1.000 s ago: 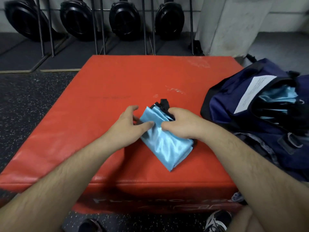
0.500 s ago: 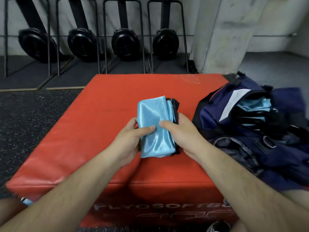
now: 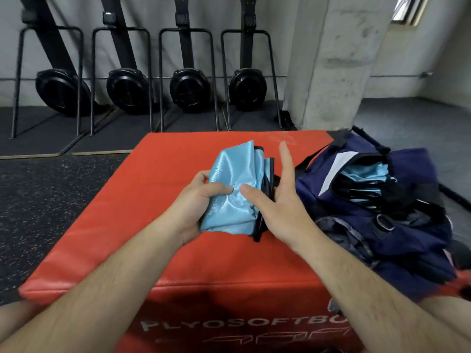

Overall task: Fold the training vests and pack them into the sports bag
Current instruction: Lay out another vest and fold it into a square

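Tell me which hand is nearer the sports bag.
Right. The right hand sits beside the sports bag, thumb on the folded vest; the left hand grips the vest's far side, farther away.

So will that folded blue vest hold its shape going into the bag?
Probably floppy: the folded vest creases and bulges where the left hand grips it. Its satin sheen suggests slippery layers that could slide apart. Likely light, being thin fabric.
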The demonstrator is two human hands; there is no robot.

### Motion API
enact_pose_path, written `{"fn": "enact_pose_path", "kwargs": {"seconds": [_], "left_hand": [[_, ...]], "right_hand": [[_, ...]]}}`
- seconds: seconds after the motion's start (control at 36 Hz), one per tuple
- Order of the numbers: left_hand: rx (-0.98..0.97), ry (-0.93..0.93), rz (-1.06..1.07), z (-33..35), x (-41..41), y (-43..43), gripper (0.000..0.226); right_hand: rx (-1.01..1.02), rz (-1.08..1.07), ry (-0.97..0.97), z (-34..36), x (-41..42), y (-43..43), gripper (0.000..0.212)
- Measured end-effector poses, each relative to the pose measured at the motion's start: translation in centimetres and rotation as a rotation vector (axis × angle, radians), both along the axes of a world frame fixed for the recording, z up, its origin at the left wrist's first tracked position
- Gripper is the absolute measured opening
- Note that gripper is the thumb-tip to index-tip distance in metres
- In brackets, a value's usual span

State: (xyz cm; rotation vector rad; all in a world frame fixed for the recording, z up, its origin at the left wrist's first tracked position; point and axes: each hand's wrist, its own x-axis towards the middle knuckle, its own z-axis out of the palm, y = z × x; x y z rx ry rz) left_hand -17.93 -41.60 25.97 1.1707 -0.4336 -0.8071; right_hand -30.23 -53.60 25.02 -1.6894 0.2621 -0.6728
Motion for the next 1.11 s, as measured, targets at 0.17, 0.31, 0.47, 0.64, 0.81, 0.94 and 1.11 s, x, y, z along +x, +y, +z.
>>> {"fn": "enact_pose_path", "kwargs": {"seconds": [0.17, 0.31, 0.47, 0.64, 0.81, 0.94, 1.11], "left_hand": [[0.08, -0.258, -0.006, 1.8, -1.2, 0.0, 0.042], [0.032, -0.334, -0.039, 3.3, -2.5, 0.0, 0.047], [0.05, -0.275, -0.108, 3.2, -4.8, -1.7, 0.069], [0.072, -0.382, -0.087, 3.6, -6.7, -6.3, 0.042], [0.205, -0.696, -0.003, 1.9, -8.6, -13.0, 0.019], [0.378, -1.164, -0.032, -0.3, -8.5, -18.6, 0.018], [0.715, -1.366, -0.204, 0.1, -8.5, -22.9, 0.022]], "right_hand": [[-0.214, 0.093, 0.06, 1.4, -1.4, -0.3, 0.067], [-0.133, -0.025, 0.039, 2.3, -2.6, -0.7, 0.049], [0.105, -0.177, 0.022, 3.4, -4.3, -2.4, 0.066], [0.278, -0.283, 0.06, 3.4, -7.1, -4.6, 0.074], [0.4, -0.567, -0.034, 3.0, -11.0, -8.4, 0.063], [0.469, -0.701, -0.108, 2.4, -13.5, -11.5, 0.061], [0.507, -0.746, -0.11, 1.8, -14.0, -13.3, 0.063]]}}
